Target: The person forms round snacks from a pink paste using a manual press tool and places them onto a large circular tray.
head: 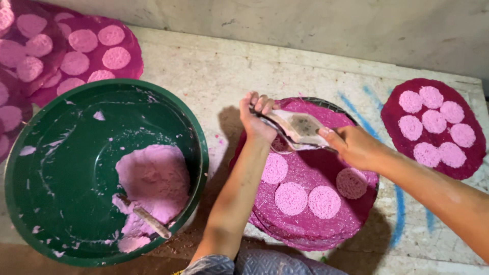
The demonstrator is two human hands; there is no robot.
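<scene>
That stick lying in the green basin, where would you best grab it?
Take the stick by its lower right end, coming from above near the green basin rim. That end lies bare, while the upper left end is sunk in the pink paste.

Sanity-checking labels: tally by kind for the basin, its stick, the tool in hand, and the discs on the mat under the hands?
Green basin: 1
Stick: 1
Flat tool: 1
Pale discs in clear view on magenta mat: 4
Total: 7
</scene>
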